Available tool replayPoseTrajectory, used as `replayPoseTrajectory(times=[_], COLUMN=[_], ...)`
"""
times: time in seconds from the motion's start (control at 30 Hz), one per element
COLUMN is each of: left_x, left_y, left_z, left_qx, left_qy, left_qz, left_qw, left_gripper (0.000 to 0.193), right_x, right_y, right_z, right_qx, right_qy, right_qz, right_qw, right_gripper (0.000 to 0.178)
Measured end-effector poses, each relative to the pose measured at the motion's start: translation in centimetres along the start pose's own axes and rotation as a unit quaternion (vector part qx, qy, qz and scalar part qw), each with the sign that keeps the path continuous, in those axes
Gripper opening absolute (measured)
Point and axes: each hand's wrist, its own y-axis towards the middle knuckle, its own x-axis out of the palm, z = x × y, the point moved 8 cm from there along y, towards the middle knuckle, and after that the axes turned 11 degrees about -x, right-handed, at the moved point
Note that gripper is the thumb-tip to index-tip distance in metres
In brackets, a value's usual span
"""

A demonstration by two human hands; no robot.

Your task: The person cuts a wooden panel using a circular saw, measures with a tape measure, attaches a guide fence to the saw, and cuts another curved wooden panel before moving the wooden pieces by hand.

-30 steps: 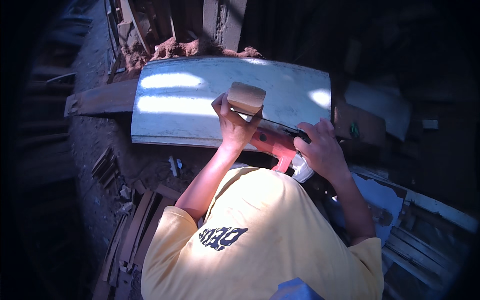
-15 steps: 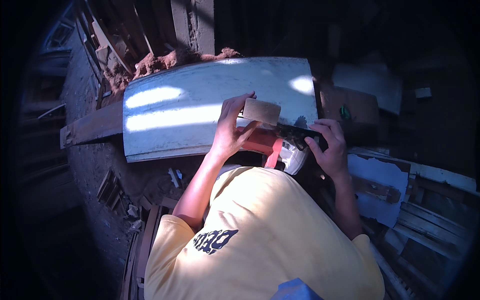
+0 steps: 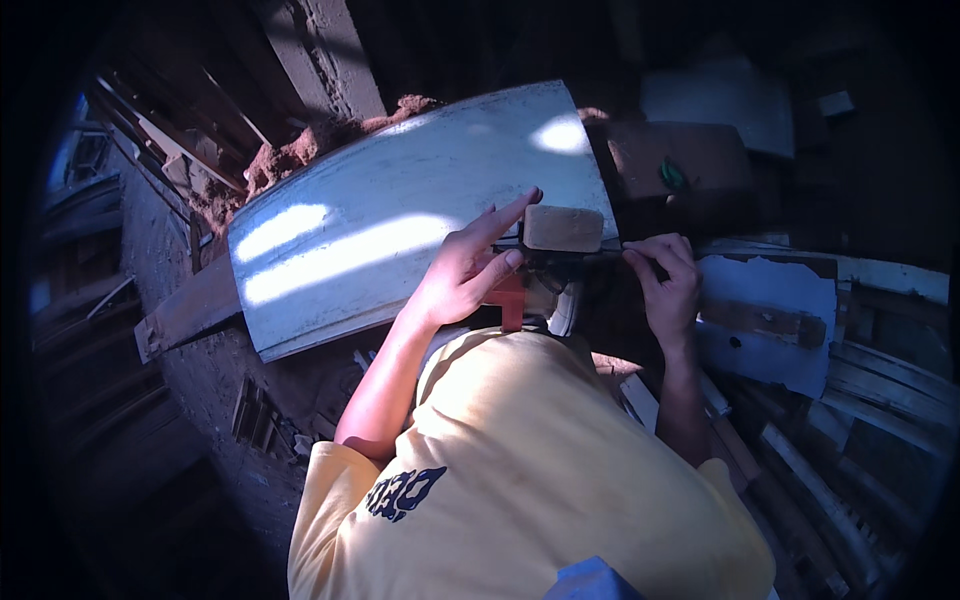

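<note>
A tan rectangular block [image 3: 563, 230], wood by its look, is held over a red power tool [image 3: 509, 302] close to my waist. My left hand [image 3: 462, 272] is at the block's left end, its thumb below and forefinger stretched along the upper side. Under the block, dark parts and a grey-white piece [image 3: 563, 310] of the tool show in shadow. To the right, my right hand [image 3: 670, 280] is closed, thumb and forefinger pinched at the end of a thin dark line running from beneath the block. What this pinch holds is too dark to make out.
A curved pale panel [image 3: 370, 230] lies ahead, with a brown board [image 3: 190, 305] jutting out at its left. A green object [image 3: 672, 174] rests on a brown sheet [image 3: 725, 160]. Wood scraps and slats [image 3: 890, 385] are stacked at right, near a pale sheet [image 3: 770, 355].
The view has turned a little. The block has shifted right, over the tool's dark part. My right hand has gone from parted fingers at that dark part to a pinch beside it.
</note>
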Motion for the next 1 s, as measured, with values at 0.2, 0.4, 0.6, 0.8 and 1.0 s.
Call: replayPoseTrajectory(times=[0.2,0.4,0.6,0.8,1.0], left_x=[-0.2,-1.0,-1.6,-1.6,-1.8], left_y=[0.1,-1.9,-1.9,-1.7,-2.3], left_z=[-0.7,-3.9,-6.3,-5.5,-6.0], left_qx=[-0.067,-0.181,-0.152,-0.153,-0.138], left_qy=[-0.113,-0.240,-0.229,-0.251,-0.296], left_qz=[-0.008,0.123,0.108,0.117,0.135], left_qw=[0.991,0.946,0.955,0.949,0.935], left_gripper=[0.058,0.020,0.014,0.011,0.013], right_x=[-0.9,-1.2,0.1,0.6,1.5], right_y=[1.4,1.1,1.4,2.1,2.5], right_z=[2.3,3.6,2.9,1.9,0.7], right_qx=[-0.035,-0.022,-0.031,-0.062,-0.084], right_qy=[0.085,0.114,0.119,0.108,0.082], right_qz=[-0.052,-0.053,-0.100,-0.113,-0.135], right_qw=[0.994,0.992,0.987,0.986,0.984], right_gripper=[0.011,0.012,0.018,0.020,0.017])
